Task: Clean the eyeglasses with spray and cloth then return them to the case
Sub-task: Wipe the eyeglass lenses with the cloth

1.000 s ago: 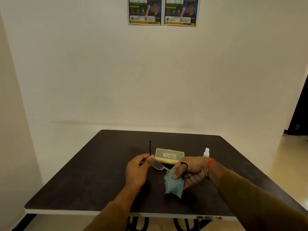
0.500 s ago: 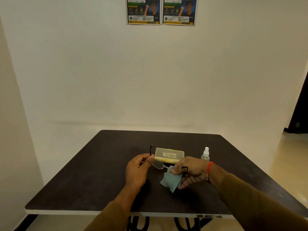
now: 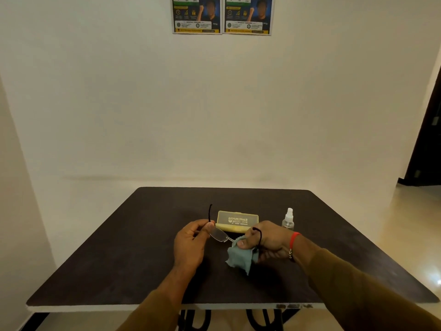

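Rimless eyeglasses [image 3: 218, 234] with black temple tips are held between both hands above the dark table [image 3: 119, 254]. My left hand [image 3: 191, 242] pinches the left lens end, one black temple pointing up. My right hand [image 3: 267, 242] presses a teal cloth [image 3: 239, 258] around the right lens, the other temple curling over its fingers. Just behind the hands lies the yellow case [image 3: 237, 220], its lid down. To the right of the case stands a small clear spray bottle [image 3: 288, 219].
A white wall runs behind the table, with two posters [image 3: 223, 14] high up. At the far right is a dark doorway [image 3: 427, 130]. The table's front edge [image 3: 152, 308] is close to my body, with black metal legs beneath it.
My right hand has shifted the cloth on the right lens, and the cloth hangs lower again than half a second ago. My left hand barely moved.
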